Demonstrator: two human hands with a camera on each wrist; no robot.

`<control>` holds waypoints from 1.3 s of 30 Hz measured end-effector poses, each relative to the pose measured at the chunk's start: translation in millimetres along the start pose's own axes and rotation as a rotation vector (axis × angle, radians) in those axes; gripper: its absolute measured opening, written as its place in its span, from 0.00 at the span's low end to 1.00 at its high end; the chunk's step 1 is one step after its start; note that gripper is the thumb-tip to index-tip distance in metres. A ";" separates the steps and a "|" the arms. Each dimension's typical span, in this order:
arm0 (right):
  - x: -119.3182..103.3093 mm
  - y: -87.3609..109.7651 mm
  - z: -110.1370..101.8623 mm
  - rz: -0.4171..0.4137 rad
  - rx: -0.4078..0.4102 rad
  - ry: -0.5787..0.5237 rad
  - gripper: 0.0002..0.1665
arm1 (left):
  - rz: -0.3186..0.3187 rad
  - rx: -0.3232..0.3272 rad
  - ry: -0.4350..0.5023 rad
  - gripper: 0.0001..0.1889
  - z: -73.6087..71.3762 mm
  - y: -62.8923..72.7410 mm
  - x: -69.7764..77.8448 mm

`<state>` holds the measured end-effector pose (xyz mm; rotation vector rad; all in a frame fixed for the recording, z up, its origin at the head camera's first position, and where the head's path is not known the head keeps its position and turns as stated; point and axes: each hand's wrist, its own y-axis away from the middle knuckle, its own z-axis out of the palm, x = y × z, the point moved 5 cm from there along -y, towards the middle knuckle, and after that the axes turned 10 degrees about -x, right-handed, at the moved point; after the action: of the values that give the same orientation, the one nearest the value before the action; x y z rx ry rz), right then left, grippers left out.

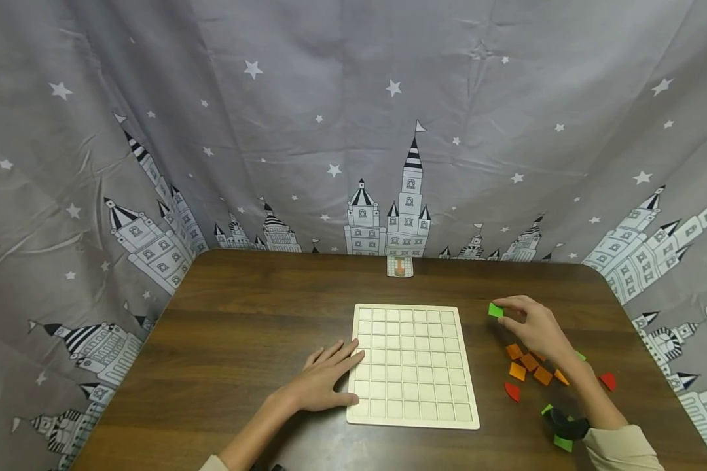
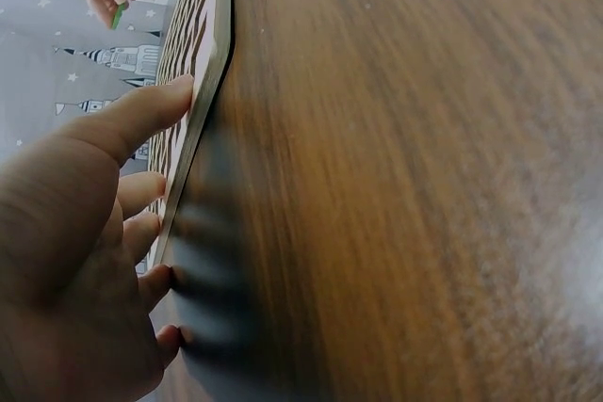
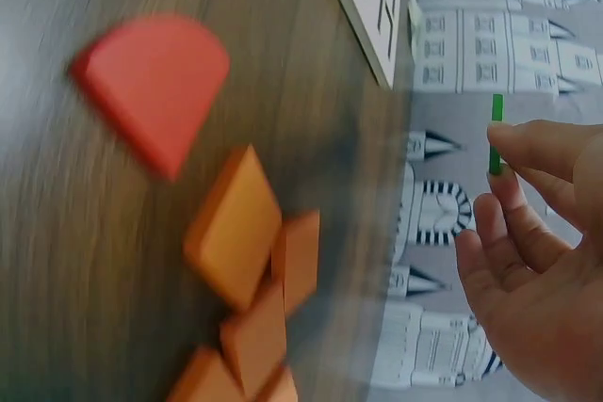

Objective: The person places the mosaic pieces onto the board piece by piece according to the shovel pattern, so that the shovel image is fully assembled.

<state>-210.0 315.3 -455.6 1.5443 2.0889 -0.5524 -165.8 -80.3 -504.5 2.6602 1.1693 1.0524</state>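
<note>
My right hand [image 1: 533, 324] pinches a green square tile [image 1: 495, 310] between thumb and fingers, held to the right of the pale grid board [image 1: 468, 418]. In the right wrist view the same green tile [image 3: 497, 134] shows edge-on at the fingertips. My left hand [image 1: 323, 379] rests at the board's left edge, fingers spread, with fingertips and thumb on its rim. The left wrist view shows the thumb [image 2: 155, 110] against the board's edge [image 2: 219, 54]. All of the board's square cells are bare.
Several orange tiles [image 1: 517, 371] lie in a cluster below my right hand. A red quarter-round piece [image 1: 512, 392] lies near them, another red piece [image 1: 608, 381] farther right. More green tiles [image 1: 563, 443] sit by the right wrist's black strap. A grey castle-print curtain [image 1: 330, 131] hangs behind the table.
</note>
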 end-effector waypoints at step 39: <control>-46.1 -75.4 95.6 -0.044 -0.164 -0.120 0.18 | 0.010 -0.006 0.002 0.42 1.8 -1.9 -0.8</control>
<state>-257.6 203.3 -502.1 1.3437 2.0268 -0.4651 -166.3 -79.1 -506.9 2.6639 1.1525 1.0587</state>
